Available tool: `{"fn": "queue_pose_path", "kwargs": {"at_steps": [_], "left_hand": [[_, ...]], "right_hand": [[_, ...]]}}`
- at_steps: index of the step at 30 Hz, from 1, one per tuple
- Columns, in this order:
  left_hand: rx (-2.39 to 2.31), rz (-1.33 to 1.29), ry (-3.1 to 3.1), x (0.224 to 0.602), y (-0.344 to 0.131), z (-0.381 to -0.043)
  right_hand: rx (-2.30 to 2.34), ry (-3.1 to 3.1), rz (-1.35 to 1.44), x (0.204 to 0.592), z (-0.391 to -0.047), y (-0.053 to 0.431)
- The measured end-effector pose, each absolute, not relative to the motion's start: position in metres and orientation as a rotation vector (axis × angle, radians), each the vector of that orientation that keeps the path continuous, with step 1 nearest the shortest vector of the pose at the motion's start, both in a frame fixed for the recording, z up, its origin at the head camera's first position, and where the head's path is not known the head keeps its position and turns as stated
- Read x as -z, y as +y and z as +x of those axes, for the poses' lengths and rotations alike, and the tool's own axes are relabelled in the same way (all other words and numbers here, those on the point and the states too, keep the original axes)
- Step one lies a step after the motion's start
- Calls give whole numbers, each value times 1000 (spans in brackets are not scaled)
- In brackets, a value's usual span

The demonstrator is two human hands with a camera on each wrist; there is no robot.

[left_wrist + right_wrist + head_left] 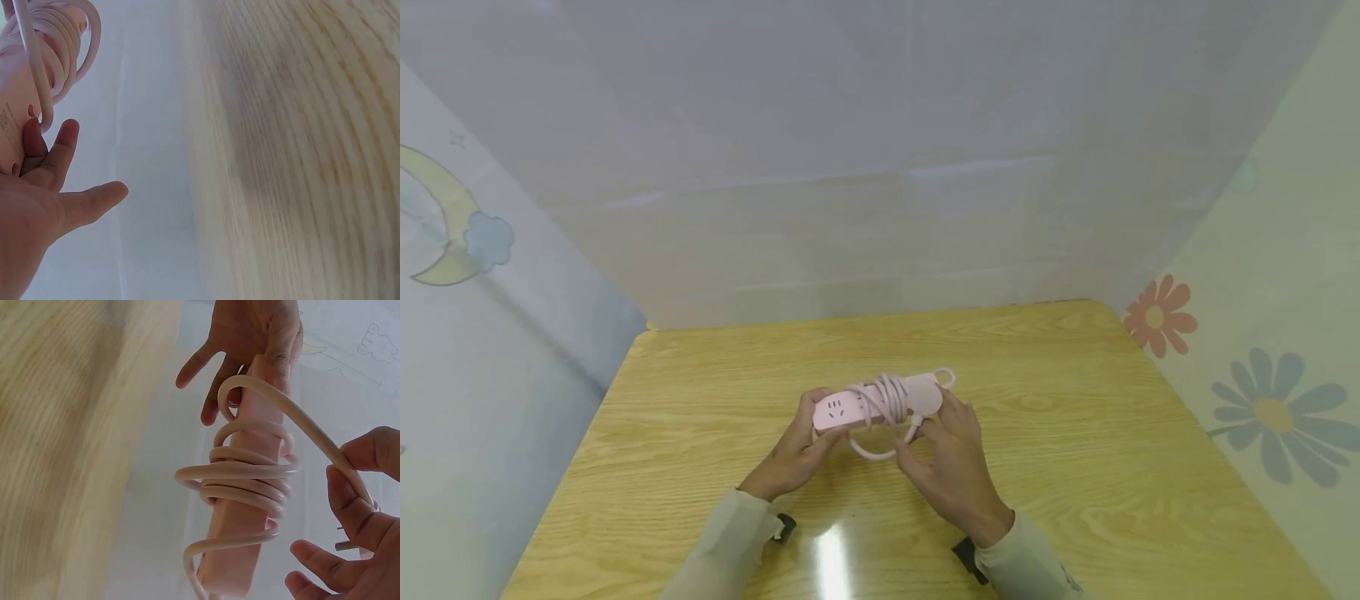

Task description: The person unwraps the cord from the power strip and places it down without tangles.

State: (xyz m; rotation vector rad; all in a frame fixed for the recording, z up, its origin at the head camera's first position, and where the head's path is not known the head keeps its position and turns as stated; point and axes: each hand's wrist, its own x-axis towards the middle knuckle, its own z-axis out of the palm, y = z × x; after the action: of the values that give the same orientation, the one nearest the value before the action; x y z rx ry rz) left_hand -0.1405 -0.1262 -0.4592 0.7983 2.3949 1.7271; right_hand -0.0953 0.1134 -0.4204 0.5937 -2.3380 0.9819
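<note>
A pink power strip (832,411) is held above the table, tilted slightly up to the right in the head view. Its pale pink cord (891,400) is wound in several loose turns round the middle. My left hand (792,460) grips the strip's left end between thumb and fingers; in the left wrist view some fingers (59,153) extend beneath it. My right hand (953,471) pinches the cord near the round plug (924,396), which covers part of the strip's right end. Metal prongs (347,545) show beside the right fingers in the right wrist view.
Beneath the hands lies a wood-grain table (700,375). A pale wall sheet (880,167) rises behind its far edge. Side panels with a moon (445,200) and flowers (1273,415) flank it. Both wrists wear dark straps.
</note>
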Motion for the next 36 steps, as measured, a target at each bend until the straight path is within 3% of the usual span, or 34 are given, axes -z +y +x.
{"fn": "queue_pose_path", "kwargs": {"at_steps": [36], "left_hand": [[-1782, 825, 2401, 456, -128, -143]], "right_hand": [[-1373, -2575, 349, 449, -84, 128]]}}
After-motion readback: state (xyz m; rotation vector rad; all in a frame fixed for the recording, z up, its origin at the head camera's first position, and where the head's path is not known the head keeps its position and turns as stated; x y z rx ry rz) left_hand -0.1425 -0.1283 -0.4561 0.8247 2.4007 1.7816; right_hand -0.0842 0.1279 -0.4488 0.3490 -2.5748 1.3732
